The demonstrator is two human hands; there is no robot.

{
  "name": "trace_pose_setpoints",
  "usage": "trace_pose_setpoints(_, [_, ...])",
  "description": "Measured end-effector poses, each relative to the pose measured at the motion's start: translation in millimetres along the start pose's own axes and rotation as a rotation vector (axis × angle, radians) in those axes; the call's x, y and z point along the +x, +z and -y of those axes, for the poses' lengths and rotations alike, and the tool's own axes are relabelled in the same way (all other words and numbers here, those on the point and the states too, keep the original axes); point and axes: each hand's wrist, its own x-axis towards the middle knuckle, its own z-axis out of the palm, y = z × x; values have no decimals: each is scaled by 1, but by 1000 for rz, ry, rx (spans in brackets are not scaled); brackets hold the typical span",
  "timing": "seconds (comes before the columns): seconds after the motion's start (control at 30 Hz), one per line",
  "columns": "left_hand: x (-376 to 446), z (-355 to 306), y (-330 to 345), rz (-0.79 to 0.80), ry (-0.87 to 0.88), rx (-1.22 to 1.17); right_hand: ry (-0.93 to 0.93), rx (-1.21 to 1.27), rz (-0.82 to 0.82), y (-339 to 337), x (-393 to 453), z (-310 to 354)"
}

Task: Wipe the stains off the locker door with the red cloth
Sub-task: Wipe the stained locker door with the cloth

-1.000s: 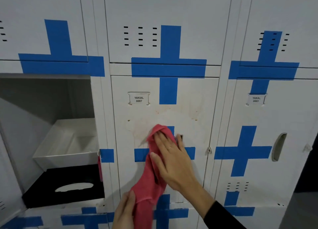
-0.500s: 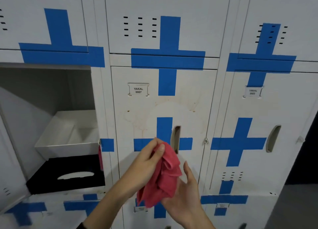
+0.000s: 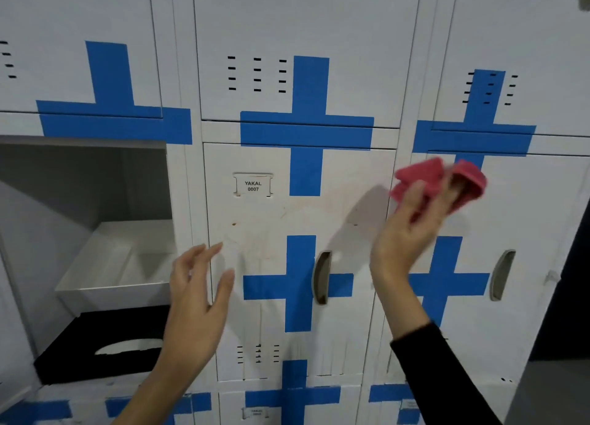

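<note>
1. The bank of white lockers [image 3: 319, 25] fills the view and is cut off on every side; only parts of the neighbouring doors show, each marked with blue tape crosses.
2. The open compartment [image 3: 79, 217] at left is cut by the left edge. Inside sit one white tray [image 3: 121, 265] and, below it, one black box [image 3: 95, 354] with a slot in its top; what lies deeper is in shadow.
3. The locker door [image 3: 287, 226] in the middle is shut, labelled "YAKAL 0007" on one tag [image 3: 253, 186]. It carries faint brownish stains [image 3: 255, 233] around its middle, hard to trace, plus two small darker spots. It has one recessed handle [image 3: 321, 277].
4. The left hand [image 3: 194, 300] is raised before the door's left edge, fingers spread and relaxed, holding nothing; motion blur hides whether it touches the metal.
5. The right hand [image 3: 405, 233] is raised near the seam between the middle and right doors, fingers gripping the red cloth [image 3: 437, 181].
6. The one cloth is bunched and blurred, at the upper right of the stained door, partly over the next door.
</note>
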Motion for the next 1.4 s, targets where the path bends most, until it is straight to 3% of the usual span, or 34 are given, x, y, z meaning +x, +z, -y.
trace_pose_setpoints(0.07, [4, 10, -4, -22, -36, 72, -212, -302, 228, 22, 3, -31])
trace_pose_setpoints(0.17, [7, 27, -8, -11, -64, 167, -383, -627, 345, 44, -9, -61])
trace_pose_setpoints(0.53, [-10, 68, 9, 152, -145, 245, -640, -622, 544, 74, -54, -54])
trace_pose_setpoints(0.67, [-13, 71, 11, 154, -125, 254, -790, -660, 740, 65, -75, -62])
trace_pose_setpoints(0.8, [-14, 75, 7, 188, -136, 320, -1052, -745, 982, 36, -101, -87])
trace_pose_setpoints(0.87, [-10, 77, 5, 226, -157, 383, -1139, -791, 1023, 27, -94, -92])
trace_pose_setpoints(0.93, [-9, 75, 4, 255, -169, 421, -1068, -778, 921, 29, -69, -87])
trace_pose_setpoints(1.03, [-10, 70, 3, 271, -175, 461, -721, -725, 627, 38, -11, -63])
trace_pose_setpoints(1.1, [-11, 67, 1, 268, -176, 516, -625, -718, 532, 35, 15, -56])
trace_pose_setpoints(1.4, [-4, 58, -3, 284, -178, 623, -731, -777, 775, -9, -18, -93])
